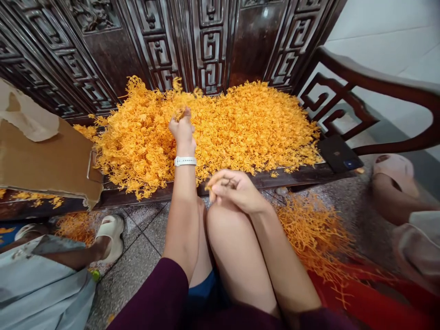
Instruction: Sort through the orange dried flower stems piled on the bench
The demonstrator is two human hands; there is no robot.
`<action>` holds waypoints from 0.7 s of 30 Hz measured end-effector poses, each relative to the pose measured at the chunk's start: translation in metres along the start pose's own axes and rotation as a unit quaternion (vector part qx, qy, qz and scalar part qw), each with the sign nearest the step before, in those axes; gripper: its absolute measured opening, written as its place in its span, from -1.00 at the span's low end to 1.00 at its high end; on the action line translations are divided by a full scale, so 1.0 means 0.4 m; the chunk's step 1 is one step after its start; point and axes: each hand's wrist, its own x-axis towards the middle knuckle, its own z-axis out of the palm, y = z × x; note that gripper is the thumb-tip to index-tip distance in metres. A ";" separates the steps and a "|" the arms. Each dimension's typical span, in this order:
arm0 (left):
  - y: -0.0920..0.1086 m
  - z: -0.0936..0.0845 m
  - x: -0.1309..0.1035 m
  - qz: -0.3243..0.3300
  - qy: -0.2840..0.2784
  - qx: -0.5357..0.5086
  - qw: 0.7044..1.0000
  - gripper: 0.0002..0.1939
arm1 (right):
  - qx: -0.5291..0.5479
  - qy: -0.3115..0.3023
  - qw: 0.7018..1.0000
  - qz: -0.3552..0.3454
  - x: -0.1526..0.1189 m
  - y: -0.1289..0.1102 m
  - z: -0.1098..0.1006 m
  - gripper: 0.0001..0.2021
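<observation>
A long heap of orange, curly, branching pieces (254, 128) covers the dark wooden bench (154, 195). Over the heap's left half, my left hand (183, 128), with a white band on its wrist, is closed on some orange pieces (180, 101) that stick up beyond its fingers. My right hand (233, 188) is above my knee, near the bench's front edge. Its fingers are curled together, with a small orange bit (208, 187) at the fingertips.
A cardboard box (44, 156) stands on the bench at the left. On the bench's right end lies a dark phone (340, 153). Thin orange stems (312, 233) are piled low on the right beside red material (350, 293). Other people's legs show at both sides.
</observation>
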 end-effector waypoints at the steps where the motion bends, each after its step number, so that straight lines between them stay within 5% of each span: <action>1: 0.009 -0.005 0.002 -0.014 0.009 -0.016 1.000 -0.82 | -0.019 -0.080 0.997 0.012 -0.010 -0.014 0.004 -0.70; 4: 0.026 -0.013 -0.015 -0.016 0.023 -0.050 0.998 -0.75 | -0.076 -0.329 0.940 0.047 -0.015 -0.059 0.004 -0.66; 6: 0.030 -0.014 -0.033 -0.020 0.007 -0.064 0.998 -0.66 | -0.067 -0.322 0.944 -0.002 0.007 -0.083 -0.004 -0.76; 9: 0.025 -0.017 -0.051 -0.022 -0.028 -0.073 0.997 -0.54 | 0.008 -0.059 0.990 -0.128 0.067 -0.118 -0.031 -0.63; 11: 0.020 -0.020 -0.057 -0.022 -0.046 -0.066 0.997 -0.51 | 0.046 0.102 0.982 -0.153 0.109 -0.148 -0.053 -0.50; 15: 0.012 -0.022 -0.060 -0.001 -0.093 -0.027 0.995 -0.53 | -0.016 0.246 0.960 -0.133 0.157 -0.197 -0.087 -0.61; 17: 0.010 -0.021 -0.062 0.053 -0.135 0.002 0.990 -0.59 | -0.149 0.313 0.924 -0.161 0.163 -0.204 -0.098 -0.65; 21: -0.003 -0.014 -0.071 0.154 -0.229 0.082 0.958 -0.72 | -0.460 0.401 0.777 -0.155 0.159 -0.190 -0.114 -0.48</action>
